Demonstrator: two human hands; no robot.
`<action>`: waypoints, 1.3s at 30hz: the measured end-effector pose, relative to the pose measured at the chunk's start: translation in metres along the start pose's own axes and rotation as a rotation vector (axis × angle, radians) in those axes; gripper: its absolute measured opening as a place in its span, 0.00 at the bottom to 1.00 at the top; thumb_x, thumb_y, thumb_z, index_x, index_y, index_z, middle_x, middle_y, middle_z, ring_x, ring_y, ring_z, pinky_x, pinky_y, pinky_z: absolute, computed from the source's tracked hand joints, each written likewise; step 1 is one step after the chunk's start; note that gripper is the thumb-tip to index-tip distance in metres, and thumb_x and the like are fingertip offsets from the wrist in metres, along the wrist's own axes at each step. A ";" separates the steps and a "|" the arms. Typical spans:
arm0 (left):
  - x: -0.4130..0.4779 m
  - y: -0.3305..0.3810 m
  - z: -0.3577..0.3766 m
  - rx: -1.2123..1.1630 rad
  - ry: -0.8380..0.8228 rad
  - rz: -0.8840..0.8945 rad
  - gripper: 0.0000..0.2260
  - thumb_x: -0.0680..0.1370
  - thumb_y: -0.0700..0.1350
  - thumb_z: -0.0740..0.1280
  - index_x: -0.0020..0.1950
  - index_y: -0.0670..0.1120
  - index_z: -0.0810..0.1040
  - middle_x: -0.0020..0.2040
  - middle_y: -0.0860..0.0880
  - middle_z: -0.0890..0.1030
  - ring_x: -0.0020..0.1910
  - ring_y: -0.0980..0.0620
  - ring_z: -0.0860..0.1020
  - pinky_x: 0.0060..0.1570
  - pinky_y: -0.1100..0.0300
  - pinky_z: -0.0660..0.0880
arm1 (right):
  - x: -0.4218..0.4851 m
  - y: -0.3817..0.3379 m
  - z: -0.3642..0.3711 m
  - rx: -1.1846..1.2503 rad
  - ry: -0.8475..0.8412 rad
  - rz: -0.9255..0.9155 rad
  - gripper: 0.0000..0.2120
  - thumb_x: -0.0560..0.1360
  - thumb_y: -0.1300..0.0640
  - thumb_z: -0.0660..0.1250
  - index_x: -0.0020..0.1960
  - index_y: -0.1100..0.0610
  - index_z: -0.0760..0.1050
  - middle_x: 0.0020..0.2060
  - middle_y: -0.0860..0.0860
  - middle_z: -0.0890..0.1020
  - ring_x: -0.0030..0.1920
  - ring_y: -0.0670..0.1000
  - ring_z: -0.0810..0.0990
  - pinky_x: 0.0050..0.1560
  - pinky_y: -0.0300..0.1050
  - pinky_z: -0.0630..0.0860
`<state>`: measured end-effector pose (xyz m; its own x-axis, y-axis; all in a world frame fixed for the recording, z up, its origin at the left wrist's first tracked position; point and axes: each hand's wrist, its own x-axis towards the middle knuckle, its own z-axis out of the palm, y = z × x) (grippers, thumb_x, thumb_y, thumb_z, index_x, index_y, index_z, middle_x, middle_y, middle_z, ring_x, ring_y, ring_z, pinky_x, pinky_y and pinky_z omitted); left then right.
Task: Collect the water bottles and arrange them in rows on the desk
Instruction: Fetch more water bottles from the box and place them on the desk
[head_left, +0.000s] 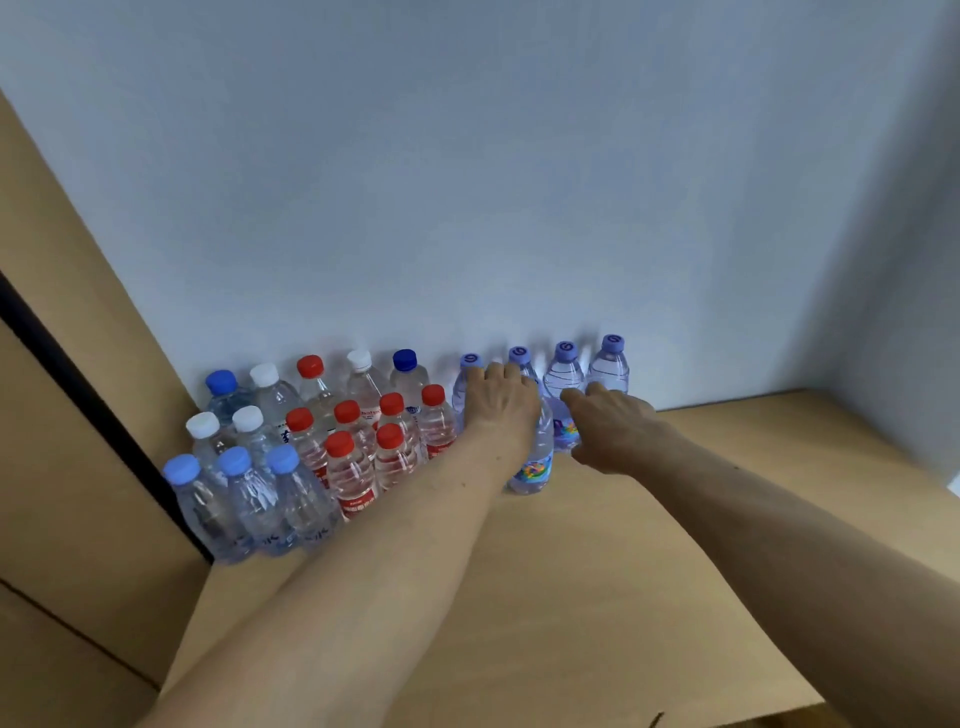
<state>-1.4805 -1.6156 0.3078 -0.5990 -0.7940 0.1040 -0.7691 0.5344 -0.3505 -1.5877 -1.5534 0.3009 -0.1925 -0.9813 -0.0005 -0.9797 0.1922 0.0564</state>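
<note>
Just right of the red-capped bottles (358, 452), the left grip (501, 402) curls over the top of the nearest purple bottle (535, 467) on the counter (623, 571) and should seat it flush, while further right the right grip (613, 426) touches a second purple bottle (563, 434), its closure unclear, with the purple-capped row (566, 366) beyond as the line to match.

Both forearms reach toward the far edge of the desk (649, 571). Left hand (501, 405) palm down, fingers curled over a purple bottle (535, 462). Right hand (613, 431) palm down just beside it, grip not discernible.

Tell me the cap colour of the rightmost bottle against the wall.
The rightmost bottle's cap is purple; head view shows it best.
</note>
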 end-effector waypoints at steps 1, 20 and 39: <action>-0.005 0.005 -0.007 -0.003 0.002 0.006 0.22 0.76 0.41 0.66 0.70 0.44 0.67 0.67 0.45 0.69 0.68 0.46 0.67 0.66 0.52 0.62 | -0.010 0.002 -0.004 -0.014 0.006 0.003 0.21 0.77 0.54 0.64 0.67 0.56 0.63 0.61 0.55 0.71 0.61 0.56 0.74 0.55 0.48 0.70; -0.154 0.228 -0.174 -0.027 0.133 0.288 0.18 0.76 0.39 0.63 0.66 0.44 0.70 0.64 0.44 0.70 0.65 0.44 0.68 0.63 0.52 0.63 | -0.293 0.146 -0.056 -0.054 0.038 0.403 0.16 0.75 0.55 0.67 0.61 0.58 0.71 0.57 0.54 0.75 0.57 0.55 0.76 0.47 0.45 0.70; -0.279 0.625 -0.330 -0.060 0.382 0.965 0.19 0.75 0.42 0.65 0.66 0.45 0.69 0.63 0.45 0.70 0.63 0.46 0.68 0.62 0.53 0.63 | -0.651 0.395 -0.043 -0.031 -0.083 1.234 0.07 0.75 0.58 0.66 0.50 0.55 0.69 0.55 0.54 0.74 0.55 0.55 0.74 0.47 0.44 0.66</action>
<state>-1.8674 -0.9645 0.3672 -0.9884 0.1181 0.0953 0.0713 0.9158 -0.3952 -1.8470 -0.8389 0.3661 -0.9901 -0.1399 0.0069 -0.1387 0.9864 0.0879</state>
